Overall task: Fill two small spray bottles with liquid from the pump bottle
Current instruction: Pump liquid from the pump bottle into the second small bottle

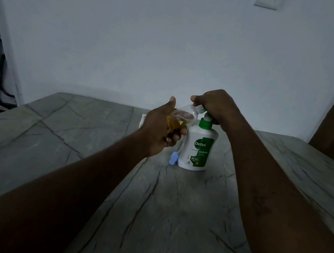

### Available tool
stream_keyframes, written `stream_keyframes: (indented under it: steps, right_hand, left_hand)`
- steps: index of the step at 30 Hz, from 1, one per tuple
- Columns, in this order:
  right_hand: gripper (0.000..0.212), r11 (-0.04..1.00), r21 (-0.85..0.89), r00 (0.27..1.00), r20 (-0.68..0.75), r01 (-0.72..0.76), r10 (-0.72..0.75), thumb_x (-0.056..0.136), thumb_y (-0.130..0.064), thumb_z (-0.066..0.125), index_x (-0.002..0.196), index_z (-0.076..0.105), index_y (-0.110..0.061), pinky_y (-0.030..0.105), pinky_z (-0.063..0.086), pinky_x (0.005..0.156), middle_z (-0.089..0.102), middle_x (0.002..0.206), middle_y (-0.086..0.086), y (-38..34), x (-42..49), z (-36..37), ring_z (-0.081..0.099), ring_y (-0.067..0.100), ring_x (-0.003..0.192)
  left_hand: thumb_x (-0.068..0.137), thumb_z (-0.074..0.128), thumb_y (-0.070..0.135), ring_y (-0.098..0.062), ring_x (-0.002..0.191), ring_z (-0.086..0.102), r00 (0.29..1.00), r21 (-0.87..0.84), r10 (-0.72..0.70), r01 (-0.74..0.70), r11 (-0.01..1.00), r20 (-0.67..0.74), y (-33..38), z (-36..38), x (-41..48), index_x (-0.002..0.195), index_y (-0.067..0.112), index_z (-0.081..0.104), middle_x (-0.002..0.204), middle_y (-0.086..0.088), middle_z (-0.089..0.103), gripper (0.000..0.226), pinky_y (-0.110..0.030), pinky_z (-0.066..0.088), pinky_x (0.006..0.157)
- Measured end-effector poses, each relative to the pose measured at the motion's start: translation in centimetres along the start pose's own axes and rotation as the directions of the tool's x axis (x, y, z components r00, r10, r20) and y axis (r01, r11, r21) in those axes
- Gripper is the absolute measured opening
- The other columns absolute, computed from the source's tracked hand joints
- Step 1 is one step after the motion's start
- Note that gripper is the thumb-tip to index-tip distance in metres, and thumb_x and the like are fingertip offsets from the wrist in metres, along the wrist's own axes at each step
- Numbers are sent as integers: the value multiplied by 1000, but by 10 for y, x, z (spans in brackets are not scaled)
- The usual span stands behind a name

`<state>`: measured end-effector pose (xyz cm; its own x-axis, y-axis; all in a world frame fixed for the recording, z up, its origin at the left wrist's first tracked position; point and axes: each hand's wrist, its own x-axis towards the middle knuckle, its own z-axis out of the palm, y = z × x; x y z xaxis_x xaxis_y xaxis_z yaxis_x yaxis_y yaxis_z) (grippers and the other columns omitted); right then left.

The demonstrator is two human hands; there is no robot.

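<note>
Grey veined table [153, 216] lies nearest us. We take the pump bottle [197, 149], upright at mid-table, as our reference. Left of its head, the left hand [159, 131] grips a small clear spray bottle [183, 116], uncapped and tilted, its neck at the green nozzle. Amber liquid pools in its lower side. Above the pump bottle, the right hand [214, 108] curls over the pump head, thumb out toward the small neck. A blue spray cap [174, 157] lies just left of the base. We judge the spray bottle light, thin-walled and slippery once wetted, best held round its body. The pump bottle looks stiff and steady enough to press on.
</note>
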<state>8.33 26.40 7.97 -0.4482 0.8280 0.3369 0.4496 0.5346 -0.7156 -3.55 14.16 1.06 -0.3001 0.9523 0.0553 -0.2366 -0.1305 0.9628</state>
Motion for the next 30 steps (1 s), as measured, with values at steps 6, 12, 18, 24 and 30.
stream_keyframes:
  steps: [6, 12, 18, 24, 30]
  right_hand:
    - [31, 994, 72, 996, 42, -83, 80, 86, -41, 77, 84, 72, -11, 30, 46, 61, 68, 77, 1, 7, 2, 5, 59, 18, 67]
    - [29, 999, 32, 1000, -2, 11, -11, 91, -40, 72, 90, 79, -12, 31, 50, 65, 66, 76, -3, 5, 1, 1, 59, 15, 69]
    - [21, 993, -56, 995, 6, 100, -99, 95, -28, 67, 93, 80, -11, 36, 53, 79, 65, 76, -8, 1, 1, -2, 60, 17, 77]
    - [17, 998, 58, 999, 41, -2, 0, 87, -29, 73, 90, 78, -13, 38, 56, 78, 78, 111, 0, 8, 2, 4, 69, 22, 91]
    - [26, 998, 62, 999, 30, 14, -16, 88, -36, 76, 92, 80, -11, 29, 46, 61, 71, 81, 0, 8, 2, 3, 58, 16, 67]
  left_hand:
    - [101, 37, 65, -14, 49, 46, 999, -2, -22, 22, 1000, -29, -1, -1, 0, 120, 6, 68, 69, -11, 62, 70, -25, 30, 49]
    - [100, 39, 66, -15, 48, 46, 1000, -4, -19, 18, 1000, -16, -1, 0, 0, 121, 4, 69, 69, -11, 62, 71, -26, 29, 51]
    - [100, 40, 66, -15, 50, 46, 1000, -5, -15, 15, 1000, -13, 1, 1, -1, 121, 5, 68, 70, -11, 63, 70, -27, 32, 52]
    - [99, 41, 66, -15, 50, 48, 999, -5, -22, 22, 1000, -42, 0, 0, -3, 120, 4, 67, 70, -12, 64, 70, -26, 34, 50]
    - [100, 39, 66, -14, 48, 47, 999, 9, -18, 19, 1000, -38, 0, -1, -2, 125, 3, 65, 69, -12, 63, 73, -22, 33, 43]
